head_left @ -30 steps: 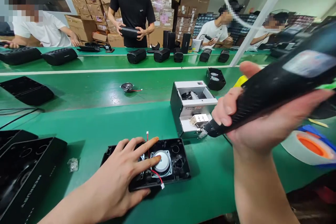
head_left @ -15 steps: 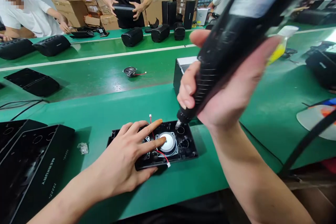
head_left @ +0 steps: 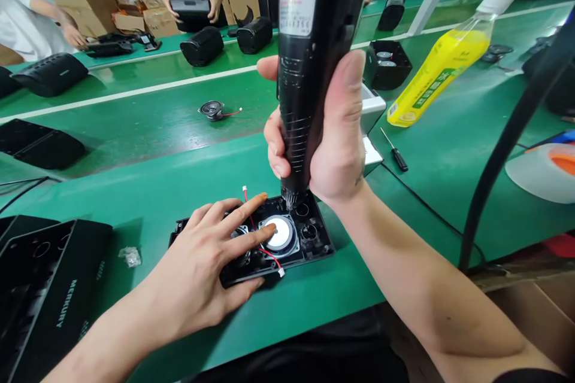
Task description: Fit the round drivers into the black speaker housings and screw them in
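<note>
A black speaker panel (head_left: 314,245) lies flat on the green bench near its front edge. A round silver speaker driver (head_left: 282,233) with red wires sits in it. My left hand (head_left: 211,269) presses down flat on the panel, the index fingertip touching the driver. My right hand (head_left: 332,137) grips a black electric screwdriver (head_left: 309,48) held upright, its tip down at the driver's far right corner.
A yellow bottle (head_left: 438,69) lies tilted at the right, a small hand screwdriver (head_left: 394,151) beside it. A loose driver (head_left: 212,110) lies mid-bench. Black housings (head_left: 40,305) stand at the left. A tape roll (head_left: 545,167) and a black cable (head_left: 503,149) are at the right. Other people work across the bench.
My right hand has swung the electric screwdriver from a slant to upright and lowered its tip onto the panel by the driver. My left hand has stayed on the panel.
</note>
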`<state>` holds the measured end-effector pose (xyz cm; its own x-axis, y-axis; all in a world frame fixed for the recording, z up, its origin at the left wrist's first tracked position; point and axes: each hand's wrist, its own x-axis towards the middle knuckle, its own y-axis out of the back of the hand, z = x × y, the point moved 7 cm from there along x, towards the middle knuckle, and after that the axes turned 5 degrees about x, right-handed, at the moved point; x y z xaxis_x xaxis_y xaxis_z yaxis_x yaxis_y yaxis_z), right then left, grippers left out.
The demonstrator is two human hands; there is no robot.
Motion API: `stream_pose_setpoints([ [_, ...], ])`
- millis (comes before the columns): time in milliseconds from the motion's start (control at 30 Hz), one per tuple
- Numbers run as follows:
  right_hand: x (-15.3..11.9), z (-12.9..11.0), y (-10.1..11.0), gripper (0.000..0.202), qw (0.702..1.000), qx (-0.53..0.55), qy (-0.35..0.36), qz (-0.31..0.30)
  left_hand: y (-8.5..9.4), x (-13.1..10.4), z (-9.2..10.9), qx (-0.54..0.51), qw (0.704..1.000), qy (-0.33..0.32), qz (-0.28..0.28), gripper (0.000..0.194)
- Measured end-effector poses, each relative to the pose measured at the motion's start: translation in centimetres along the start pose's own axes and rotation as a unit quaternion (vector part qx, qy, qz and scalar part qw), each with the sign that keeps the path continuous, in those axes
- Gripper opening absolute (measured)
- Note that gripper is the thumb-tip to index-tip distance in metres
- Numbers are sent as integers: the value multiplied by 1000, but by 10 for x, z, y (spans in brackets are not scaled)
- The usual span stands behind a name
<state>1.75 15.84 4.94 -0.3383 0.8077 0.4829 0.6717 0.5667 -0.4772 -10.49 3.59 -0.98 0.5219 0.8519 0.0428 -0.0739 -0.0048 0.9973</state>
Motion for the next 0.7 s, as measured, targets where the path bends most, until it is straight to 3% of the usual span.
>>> stream_pose_setpoints([
  [300, -2, 8, -1, 58, 999, 43, 12, -10, 1, -1, 0, 1, 1000, 2, 1, 56],
  [700, -9, 15, -2, 52, 998, 29, -15, -50, 0, -1, 2, 13, 1000, 2, 1, 55],
])
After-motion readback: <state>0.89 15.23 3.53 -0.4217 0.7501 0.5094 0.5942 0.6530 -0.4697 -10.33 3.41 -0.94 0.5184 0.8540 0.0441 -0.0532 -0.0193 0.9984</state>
